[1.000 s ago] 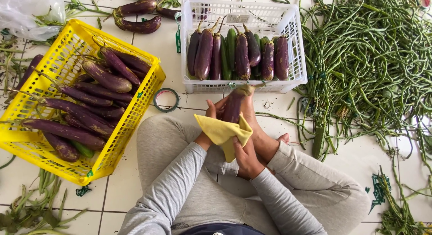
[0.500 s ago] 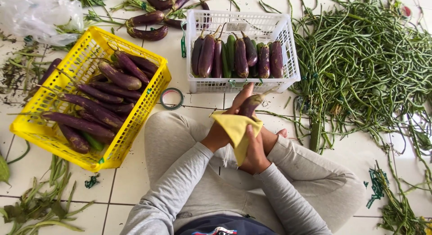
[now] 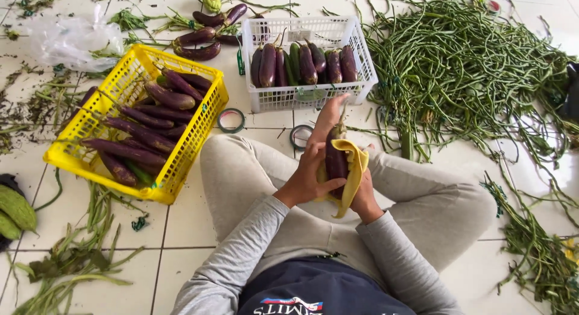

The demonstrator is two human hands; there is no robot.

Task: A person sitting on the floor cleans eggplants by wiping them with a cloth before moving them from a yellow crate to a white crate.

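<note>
The person is sitting on the floor [image 3: 181, 230], and the left hand [image 3: 310, 170] is grasping a purple eggplant [image 3: 335, 161] above the lap, while the right hand [image 3: 363, 197] is pressing a yellow cloth [image 3: 356, 167] around it, probably for wiping. The white basket [image 3: 304, 98] is standing just ahead, within easy reach.

the person wears a light grey long-sleeved top, its sleeves reaching down to both wrists and creasing softly along the forearms. the trousers are a similar pale grey-beige, loose, with folds across the thighs and knees. at the waist sits a dark navy garment or apron with a small patch of red and white print near the bottom edge of the view. the left hand [image 3: 310, 173] and right hand [image 3: 363, 197] are bare, without gloves, rings or a watch.
</note>
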